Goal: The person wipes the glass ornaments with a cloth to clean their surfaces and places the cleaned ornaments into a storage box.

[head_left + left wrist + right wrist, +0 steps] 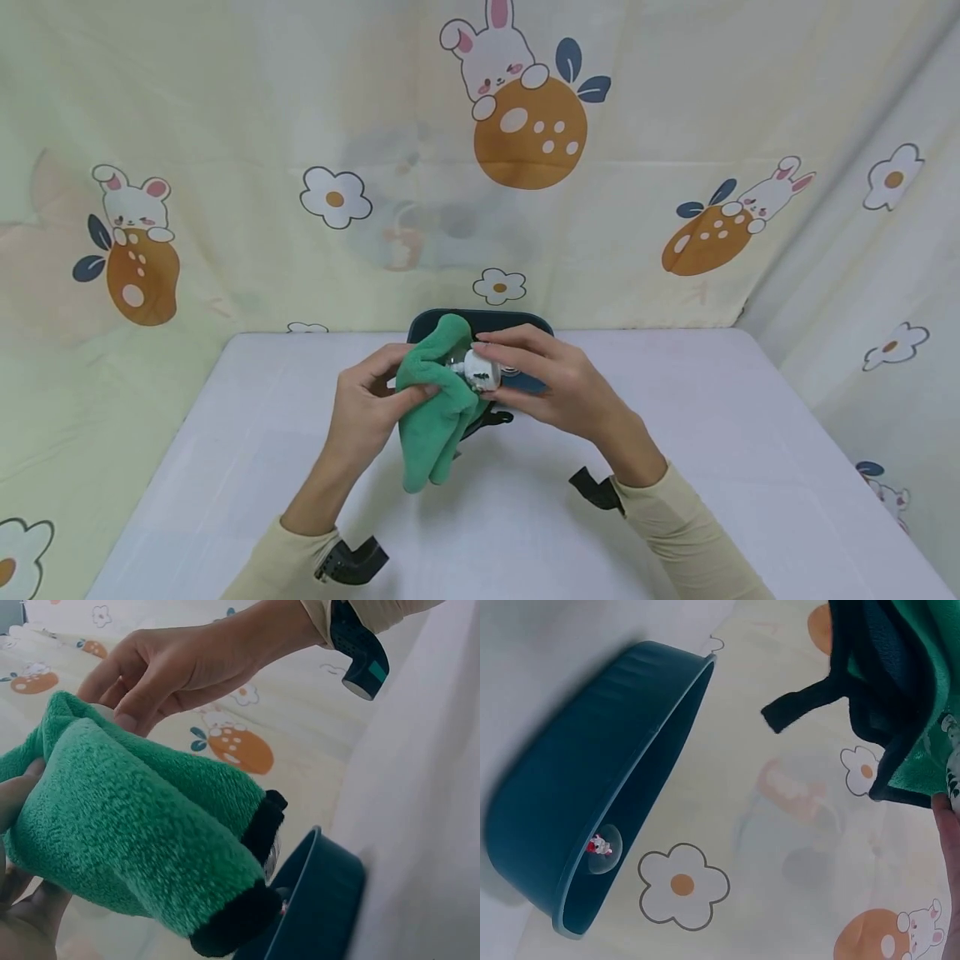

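Note:
My left hand [363,400] grips a green plush cloth [438,417] with dark edging, thumb on its near side. In the fingers of my right hand [551,375] is a small snow globe [482,372], its white base with dark marks toward the palm and its clear end against the cloth. In the left wrist view the folded cloth [127,817] covers most of the globe, and my right hand [180,671] reaches in behind it. A dark strap [802,705] hangs from the cloth in the right wrist view.
Just beyond the hands stands a dark blue basin [577,765] on the white table [285,417]. Inside it shows another small clear globe [606,849] with a red and white figure. A patterned curtain [247,167] hangs along the table's back edge.

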Action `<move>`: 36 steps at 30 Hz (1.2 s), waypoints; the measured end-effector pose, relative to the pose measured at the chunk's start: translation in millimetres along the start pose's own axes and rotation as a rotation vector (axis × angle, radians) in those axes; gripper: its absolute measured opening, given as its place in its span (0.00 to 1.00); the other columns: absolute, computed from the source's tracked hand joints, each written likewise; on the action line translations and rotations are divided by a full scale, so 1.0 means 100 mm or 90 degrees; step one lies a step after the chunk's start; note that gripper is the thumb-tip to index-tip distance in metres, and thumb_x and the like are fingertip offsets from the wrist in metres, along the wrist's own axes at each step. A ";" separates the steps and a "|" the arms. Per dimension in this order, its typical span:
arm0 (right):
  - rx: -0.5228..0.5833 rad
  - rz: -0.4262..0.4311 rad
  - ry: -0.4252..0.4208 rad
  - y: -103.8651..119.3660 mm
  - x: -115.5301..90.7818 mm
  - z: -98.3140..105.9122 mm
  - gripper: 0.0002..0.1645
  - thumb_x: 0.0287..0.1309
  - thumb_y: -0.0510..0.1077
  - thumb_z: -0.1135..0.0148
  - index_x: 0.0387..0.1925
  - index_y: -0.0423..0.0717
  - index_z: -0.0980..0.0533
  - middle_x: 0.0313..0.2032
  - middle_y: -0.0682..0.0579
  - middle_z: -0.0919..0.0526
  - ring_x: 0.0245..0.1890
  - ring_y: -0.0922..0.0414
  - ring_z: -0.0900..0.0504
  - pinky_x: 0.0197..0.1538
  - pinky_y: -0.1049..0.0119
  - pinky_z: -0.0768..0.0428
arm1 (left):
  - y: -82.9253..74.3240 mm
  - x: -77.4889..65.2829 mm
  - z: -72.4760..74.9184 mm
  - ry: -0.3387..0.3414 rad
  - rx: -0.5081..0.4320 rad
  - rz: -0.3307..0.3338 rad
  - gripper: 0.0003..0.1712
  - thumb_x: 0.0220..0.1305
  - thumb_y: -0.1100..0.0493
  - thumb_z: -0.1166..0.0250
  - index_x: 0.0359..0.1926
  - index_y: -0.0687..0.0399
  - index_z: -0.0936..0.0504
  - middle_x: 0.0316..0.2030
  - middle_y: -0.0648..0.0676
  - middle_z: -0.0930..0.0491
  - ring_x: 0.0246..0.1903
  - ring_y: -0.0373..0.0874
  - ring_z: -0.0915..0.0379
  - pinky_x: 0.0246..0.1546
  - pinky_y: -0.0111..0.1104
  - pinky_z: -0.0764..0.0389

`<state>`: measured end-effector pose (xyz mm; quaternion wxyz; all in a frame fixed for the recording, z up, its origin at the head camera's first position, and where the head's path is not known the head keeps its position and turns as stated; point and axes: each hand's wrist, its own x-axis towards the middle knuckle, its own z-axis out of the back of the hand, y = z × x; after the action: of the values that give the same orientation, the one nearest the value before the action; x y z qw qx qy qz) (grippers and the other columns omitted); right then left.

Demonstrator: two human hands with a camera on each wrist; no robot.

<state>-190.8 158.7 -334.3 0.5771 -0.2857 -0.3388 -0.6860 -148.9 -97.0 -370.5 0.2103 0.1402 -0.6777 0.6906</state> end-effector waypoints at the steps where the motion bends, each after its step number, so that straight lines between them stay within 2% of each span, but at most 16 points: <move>1: -0.001 -0.004 0.000 0.00 0.00 0.00 0.26 0.63 0.46 0.30 0.57 0.34 0.21 0.54 0.40 0.18 0.53 0.48 0.17 0.51 0.69 0.16 | 0.00 0.00 0.00 0.001 0.004 -0.007 0.19 0.58 0.72 0.28 0.52 0.59 0.15 0.50 0.55 0.16 0.51 0.48 0.19 0.44 0.39 0.12; 9: 0.005 -0.104 -0.003 0.01 -0.05 -0.04 0.31 0.65 0.55 0.32 0.58 0.35 0.22 0.46 0.46 0.16 0.40 0.58 0.14 0.44 0.71 0.15 | 0.00 -0.01 -0.03 0.008 0.023 -0.053 0.24 0.57 0.74 0.27 0.55 0.60 0.16 0.52 0.57 0.18 0.54 0.48 0.20 0.45 0.39 0.13; 16: 0.009 -0.150 0.005 0.04 -0.05 -0.06 0.33 0.69 0.59 0.39 0.56 0.33 0.22 0.45 0.45 0.13 0.36 0.58 0.12 0.40 0.71 0.14 | -0.01 -0.03 -0.04 0.005 0.033 -0.089 0.27 0.56 0.74 0.27 0.57 0.60 0.18 0.53 0.57 0.18 0.55 0.49 0.20 0.45 0.40 0.13; 22: 0.033 -0.187 0.018 0.03 -0.05 -0.07 0.33 0.72 0.61 0.45 0.55 0.33 0.21 0.37 0.48 0.13 0.32 0.60 0.13 0.37 0.74 0.15 | -0.01 -0.05 -0.06 0.015 0.042 -0.129 0.30 0.54 0.77 0.27 0.59 0.61 0.19 0.54 0.58 0.19 0.56 0.49 0.21 0.43 0.37 0.12; 26: 0.053 -0.206 0.028 0.04 -0.06 -0.05 0.33 0.75 0.60 0.48 0.56 0.33 0.22 0.39 0.48 0.13 0.32 0.60 0.13 0.38 0.73 0.15 | -0.01 -0.06 -0.07 0.032 0.051 -0.148 0.33 0.51 0.78 0.26 0.60 0.62 0.20 0.57 0.58 0.21 0.56 0.49 0.22 0.42 0.37 0.12; 30: 0.050 -0.214 0.063 0.04 -0.05 -0.02 0.32 0.76 0.59 0.49 0.59 0.35 0.23 0.41 0.50 0.14 0.35 0.62 0.15 0.40 0.72 0.15 | -0.01 -0.05 -0.06 0.037 0.059 -0.145 0.34 0.52 0.78 0.26 0.61 0.61 0.21 0.58 0.58 0.21 0.56 0.49 0.22 0.43 0.38 0.12; 36: 0.059 -0.171 0.105 0.03 -0.04 0.01 0.28 0.75 0.52 0.44 0.63 0.36 0.27 0.43 0.51 0.17 0.39 0.61 0.15 0.42 0.71 0.16 | 0.01 -0.04 -0.05 0.046 0.024 -0.094 0.33 0.55 0.77 0.27 0.62 0.59 0.22 0.57 0.57 0.21 0.56 0.50 0.22 0.46 0.39 0.13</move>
<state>-187.0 161.4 -336.5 0.5187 -0.1536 -0.3570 -0.7615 -145.6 -92.6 -373.6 0.2818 0.1687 -0.6445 0.6905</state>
